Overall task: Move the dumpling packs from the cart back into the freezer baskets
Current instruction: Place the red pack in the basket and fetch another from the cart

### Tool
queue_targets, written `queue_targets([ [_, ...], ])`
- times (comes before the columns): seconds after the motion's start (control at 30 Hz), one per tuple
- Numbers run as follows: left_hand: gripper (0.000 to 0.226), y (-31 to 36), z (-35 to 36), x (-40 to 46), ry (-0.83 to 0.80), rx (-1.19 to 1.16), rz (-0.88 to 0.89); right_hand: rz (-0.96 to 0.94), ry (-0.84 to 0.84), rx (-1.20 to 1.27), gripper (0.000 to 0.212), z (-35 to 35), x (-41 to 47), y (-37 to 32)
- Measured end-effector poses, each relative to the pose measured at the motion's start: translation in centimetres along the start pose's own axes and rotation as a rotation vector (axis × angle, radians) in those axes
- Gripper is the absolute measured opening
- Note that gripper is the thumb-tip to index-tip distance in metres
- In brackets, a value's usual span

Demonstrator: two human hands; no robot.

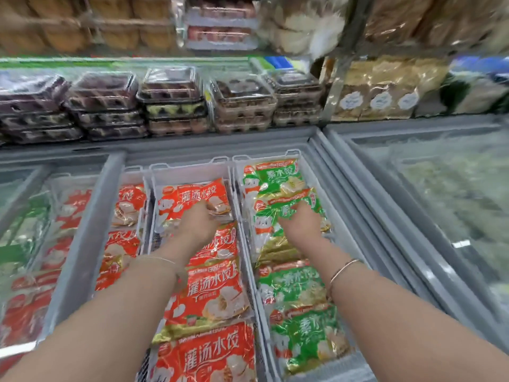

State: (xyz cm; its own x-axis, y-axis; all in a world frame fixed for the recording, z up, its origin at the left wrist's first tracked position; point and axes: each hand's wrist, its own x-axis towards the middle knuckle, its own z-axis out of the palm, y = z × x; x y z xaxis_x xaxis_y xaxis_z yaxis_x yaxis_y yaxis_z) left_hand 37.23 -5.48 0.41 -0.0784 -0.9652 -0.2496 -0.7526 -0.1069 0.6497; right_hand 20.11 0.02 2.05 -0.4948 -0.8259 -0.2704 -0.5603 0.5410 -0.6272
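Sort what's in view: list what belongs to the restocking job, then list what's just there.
Job:
- left hand on a red dumpling pack
- right hand on a green dumpling pack
- middle basket
- right basket

Just there:
- egg cartons on the shelf
- closed freezer lid
- bagged goods

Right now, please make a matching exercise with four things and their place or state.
Things:
1. left hand
2. right hand
3. egg cartons
4. glass lid

Places:
A. on the shelf behind the freezer
B. on a green dumpling pack
C. over the freezer section at far right
D. on a red dumpling pack

Pairs: 1-D, 2-B, 3-A, 4-C
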Motion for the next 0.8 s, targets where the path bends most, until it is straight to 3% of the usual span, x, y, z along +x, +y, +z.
queue_targets([
  [0.23, 0.032, 14.5, 5.7, -4.4, -0.116, -0.187, 0.305, 0.013, 0.267, 0.140, 0.038, -13.1, -1.2, 6.7],
  [0.4, 0.029, 24.6, 14.7, -11.7, -0.207, -0.220, 0.457, 0.118, 0.430, 0.186, 0.037, -23.7, -4.4, 17.5],
  [0.8, 0.034, 43.9, 38.0, -32.3, -0.627, -0.145, 0.675, 0.488, 0.640, 0.247, 0.036, -43.3, -16.0, 44.2],
])
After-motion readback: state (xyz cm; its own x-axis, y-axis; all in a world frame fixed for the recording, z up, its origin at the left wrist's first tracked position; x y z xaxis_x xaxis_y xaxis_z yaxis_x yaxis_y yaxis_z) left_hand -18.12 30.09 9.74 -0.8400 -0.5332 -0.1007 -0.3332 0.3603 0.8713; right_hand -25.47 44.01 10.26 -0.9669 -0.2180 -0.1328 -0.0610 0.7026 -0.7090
